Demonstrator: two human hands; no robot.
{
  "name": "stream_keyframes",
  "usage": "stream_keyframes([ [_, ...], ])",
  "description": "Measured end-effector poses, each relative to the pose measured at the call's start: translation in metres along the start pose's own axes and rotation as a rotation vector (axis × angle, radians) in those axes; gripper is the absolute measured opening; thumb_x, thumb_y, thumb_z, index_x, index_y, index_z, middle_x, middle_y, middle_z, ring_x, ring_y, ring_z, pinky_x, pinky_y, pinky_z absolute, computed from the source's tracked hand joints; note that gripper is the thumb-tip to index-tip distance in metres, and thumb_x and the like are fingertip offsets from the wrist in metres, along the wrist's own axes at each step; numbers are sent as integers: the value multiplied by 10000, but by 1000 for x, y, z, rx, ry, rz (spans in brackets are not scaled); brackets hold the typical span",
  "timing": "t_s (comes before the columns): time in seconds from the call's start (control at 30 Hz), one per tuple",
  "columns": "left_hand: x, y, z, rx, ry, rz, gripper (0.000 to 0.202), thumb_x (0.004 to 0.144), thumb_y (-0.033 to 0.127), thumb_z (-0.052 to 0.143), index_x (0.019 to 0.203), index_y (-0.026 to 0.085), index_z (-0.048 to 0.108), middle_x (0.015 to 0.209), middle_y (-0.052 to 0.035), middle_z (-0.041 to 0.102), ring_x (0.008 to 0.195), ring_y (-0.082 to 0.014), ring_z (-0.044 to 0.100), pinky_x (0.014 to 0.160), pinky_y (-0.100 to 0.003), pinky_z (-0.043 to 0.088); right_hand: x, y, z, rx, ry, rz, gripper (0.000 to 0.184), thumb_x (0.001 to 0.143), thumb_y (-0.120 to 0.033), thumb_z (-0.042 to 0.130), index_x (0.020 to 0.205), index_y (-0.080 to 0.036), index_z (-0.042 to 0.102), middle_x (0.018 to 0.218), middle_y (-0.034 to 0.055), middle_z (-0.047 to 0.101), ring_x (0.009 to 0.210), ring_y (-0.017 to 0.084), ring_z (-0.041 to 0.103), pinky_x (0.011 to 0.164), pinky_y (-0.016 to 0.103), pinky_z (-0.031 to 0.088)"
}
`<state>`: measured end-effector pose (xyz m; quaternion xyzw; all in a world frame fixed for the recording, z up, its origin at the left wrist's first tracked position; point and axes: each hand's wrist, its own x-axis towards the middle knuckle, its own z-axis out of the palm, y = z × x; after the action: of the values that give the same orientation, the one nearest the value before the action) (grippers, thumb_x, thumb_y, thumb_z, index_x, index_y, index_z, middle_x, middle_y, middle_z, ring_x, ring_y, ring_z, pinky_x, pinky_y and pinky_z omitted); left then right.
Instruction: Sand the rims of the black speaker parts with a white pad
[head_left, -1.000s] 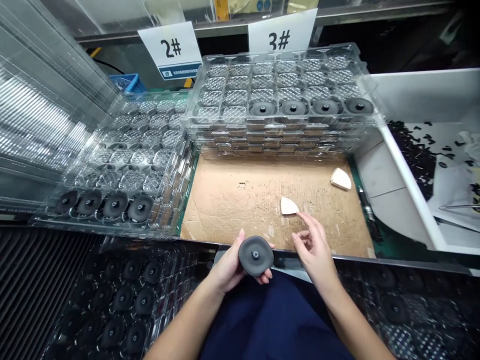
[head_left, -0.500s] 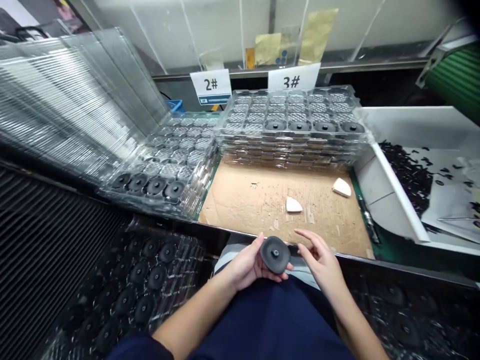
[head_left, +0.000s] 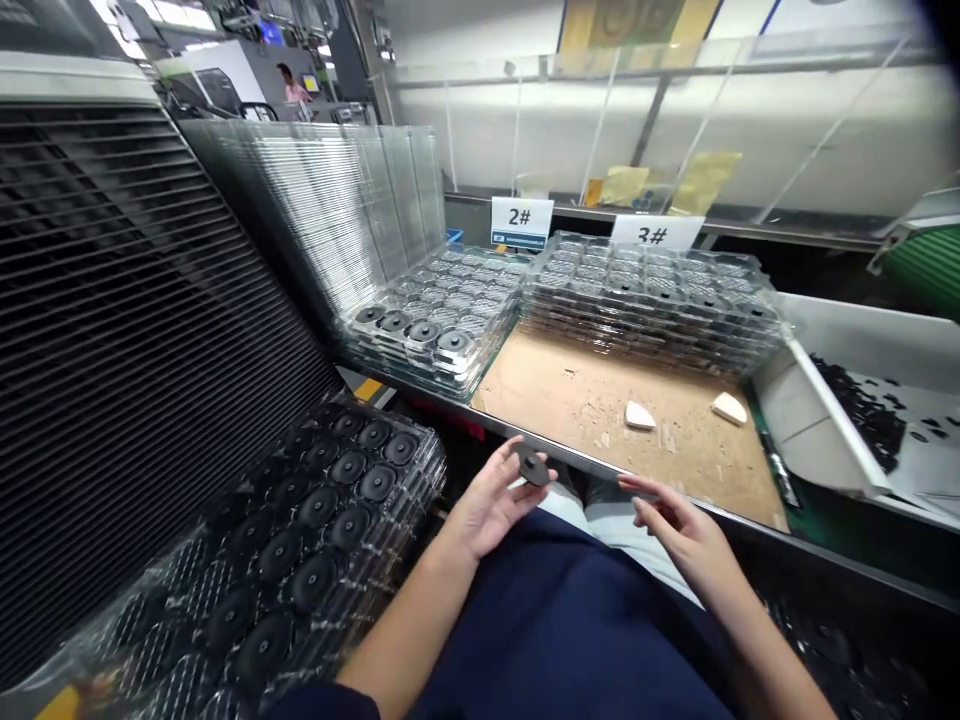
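Observation:
A dark rounded-square disc [head_left: 531,466] with a small raised stub at its centre is held in my left hand [head_left: 491,503], palm up, by the fingers near its edge. Over my lap, to the right of it, my right hand [head_left: 679,525] is apart from the disc, fingers loosely spread with nothing in them. In front of both hands lies a cardboard sheet [head_left: 540,375] bearing two white wedge-shaped pieces, the nearer one [head_left: 640,416] and the farther one [head_left: 729,408].
Low on my left is a clear tray [head_left: 420,480] of similar dark discs. Stacked clear trays stand behind the 2# sign [head_left: 521,220] side and at 3# [head_left: 652,232]. A white bin [head_left: 825,430] with small black parts is at right, beside a pen [head_left: 780,470]. A distant person [head_left: 292,85] appears upper left.
My view has swung left and up, bringing the low left tray further in. The disc has tilted and sits closer to my left fingertips. My right hand stays empty.

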<state>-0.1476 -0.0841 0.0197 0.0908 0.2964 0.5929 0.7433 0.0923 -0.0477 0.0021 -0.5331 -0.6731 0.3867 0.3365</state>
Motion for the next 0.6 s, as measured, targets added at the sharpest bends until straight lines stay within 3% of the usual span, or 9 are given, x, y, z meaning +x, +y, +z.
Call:
stream_keyframes([
  [0.1, 5, 10, -32, -102, 158, 50, 416, 862, 231, 587, 1254, 227, 450, 1055, -109, 638, 950, -239, 665, 802, -316, 523, 7, -7, -8, -37, -16, -30, 414, 804, -490, 528, 1030, -168, 658, 952, 91, 678, 621, 165, 569, 607, 298, 492],
  [0.27, 43, 18, -76, -227, 426, 4, 338, 911, 237, 495, 1242, 169, 473, 1118, -107, 587, 935, -213, 627, 731, -363, 557, 24, 5, -20, -89, -27, -20, 425, 809, -499, 510, 1032, -174, 670, 909, 87, 693, 618, 169, 592, 607, 282, 519],
  [0.43, 91, 21, -102, -241, 626, -59, 312, 889, 303, 542, 1162, 153, 532, 1119, -87, 585, 908, -193, 609, 732, -370, 548, 42, 38, -24, -151, 21, 18, 382, 807, -475, 503, 958, -186, 703, 829, 69, 707, 591, 176, 627, 572, 266, 534],
  [0.6, 144, 22, -120, -105, 757, -85, 309, 887, 314, 544, 1148, 150, 538, 1103, -83, 590, 891, -188, 609, 731, -369, 544, 56, 65, -17, -222, 203, 37, 312, 819, -389, 468, 881, -197, 706, 799, 52, 708, 688, 201, 676, 595, 269, 542],
])
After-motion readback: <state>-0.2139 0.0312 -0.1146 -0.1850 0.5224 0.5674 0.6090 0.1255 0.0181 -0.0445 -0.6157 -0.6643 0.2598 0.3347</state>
